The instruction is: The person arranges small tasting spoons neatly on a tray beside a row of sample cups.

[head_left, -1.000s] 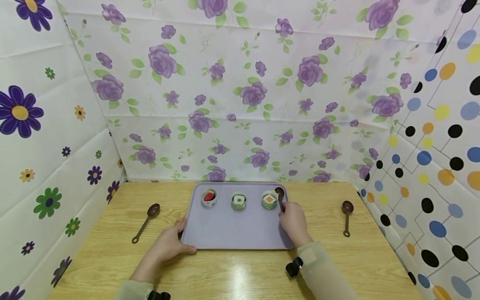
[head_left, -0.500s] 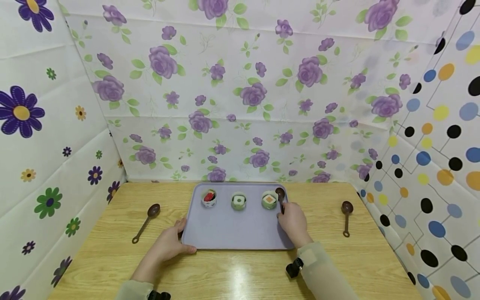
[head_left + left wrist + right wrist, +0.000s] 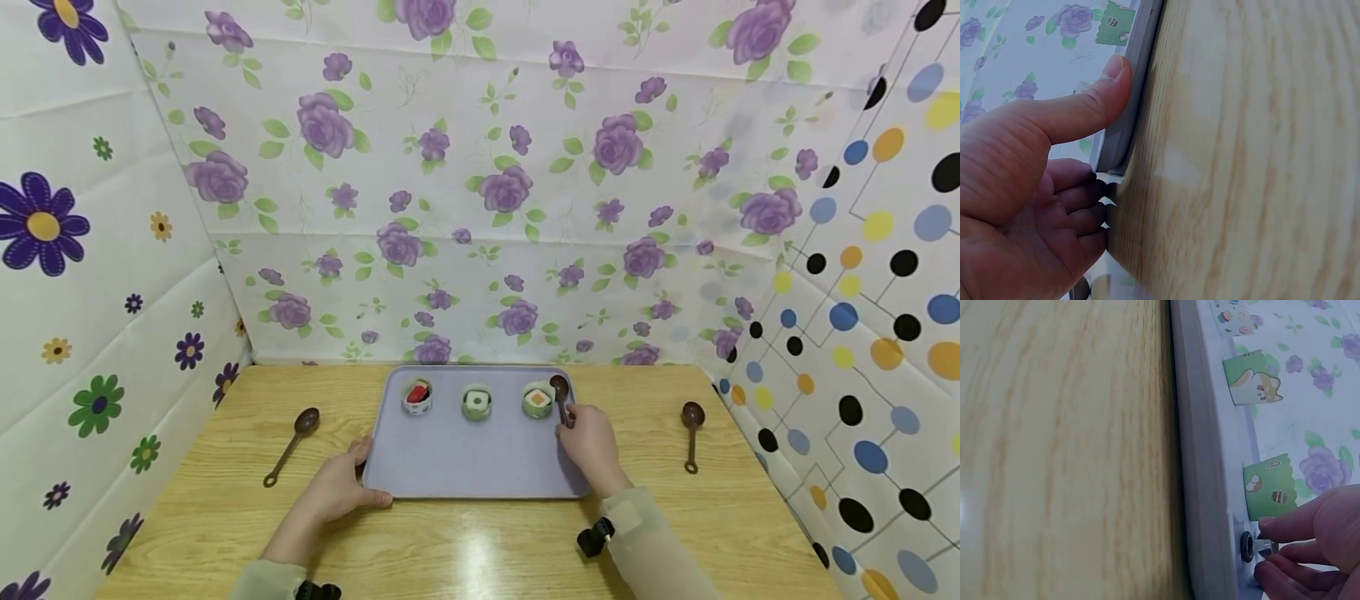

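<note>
A lavender tray (image 3: pixel 465 458) lies on the wooden table. My left hand (image 3: pixel 337 486) grips its front left corner, with the thumb (image 3: pixel 1113 78) over the rim and the fingers (image 3: pixel 1088 219) curled beside it. At the tray's right side my right hand (image 3: pixel 590 446) pinches the handle of a dark brown spoon (image 3: pixel 559 386), whose bowl points to the back right corner. Next to that bowl stands a green paper cup (image 3: pixel 537 410) with a white and orange piece on top. The handle's ring end (image 3: pixel 1247 547) shows close over the tray.
Two more paper cups stand along the tray's back, a middle green one (image 3: pixel 477 413) and a left one (image 3: pixel 417 407) with red pieces. Brown spoons lie on the table, one at left (image 3: pixel 291 447), another at right (image 3: pixel 693 433). Patterned cloth walls (image 3: pixel 480 250) enclose the table.
My right wrist has shifted slightly right and toward me, with the fingers still at the spoon's handle. The left hand, tray and cups stay in place.
</note>
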{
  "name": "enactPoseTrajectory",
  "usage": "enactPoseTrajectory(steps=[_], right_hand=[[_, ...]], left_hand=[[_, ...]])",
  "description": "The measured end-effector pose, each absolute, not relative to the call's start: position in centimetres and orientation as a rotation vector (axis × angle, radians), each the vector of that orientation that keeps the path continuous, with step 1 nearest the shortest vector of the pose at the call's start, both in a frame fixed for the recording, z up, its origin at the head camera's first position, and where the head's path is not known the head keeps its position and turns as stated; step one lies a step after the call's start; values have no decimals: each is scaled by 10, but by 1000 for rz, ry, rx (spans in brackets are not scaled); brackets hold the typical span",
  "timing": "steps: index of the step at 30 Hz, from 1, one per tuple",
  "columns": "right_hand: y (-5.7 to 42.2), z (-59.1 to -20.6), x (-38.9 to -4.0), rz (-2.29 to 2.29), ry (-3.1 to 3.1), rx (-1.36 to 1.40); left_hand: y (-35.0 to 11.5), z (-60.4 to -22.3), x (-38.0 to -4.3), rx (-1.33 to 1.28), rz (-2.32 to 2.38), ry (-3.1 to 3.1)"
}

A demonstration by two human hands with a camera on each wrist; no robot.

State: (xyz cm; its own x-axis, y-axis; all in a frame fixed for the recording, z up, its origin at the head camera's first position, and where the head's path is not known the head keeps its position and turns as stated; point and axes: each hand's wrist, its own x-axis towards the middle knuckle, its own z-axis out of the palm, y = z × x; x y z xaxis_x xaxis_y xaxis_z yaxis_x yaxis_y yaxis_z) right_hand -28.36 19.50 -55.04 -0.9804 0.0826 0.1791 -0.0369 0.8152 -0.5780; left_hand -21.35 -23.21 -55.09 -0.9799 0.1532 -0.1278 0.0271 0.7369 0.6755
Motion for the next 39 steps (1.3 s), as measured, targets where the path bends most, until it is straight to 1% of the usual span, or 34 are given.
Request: enactPoseTrajectory(steps=[11, 18, 28, 33, 39], right_hand=[[204, -556, -283, 1111, -2725, -57], [207, -558, -282, 1153, -2691, -39], [214, -562, -283, 1256, -2668, -84], [221, -562, -285, 1407, -2672, -138], [230, -553, -282, 1613, -2663, -168]], left_hand=[[-232, -551, -212, 148, 1061, 2770], [-232, -551, -213, 161, 1066, 2773], [-232, -552, -212, 153, 1085, 2764], [-232, -553, -211, 153, 1090, 2764], [-233, -552, -211, 152, 1082, 2770]])
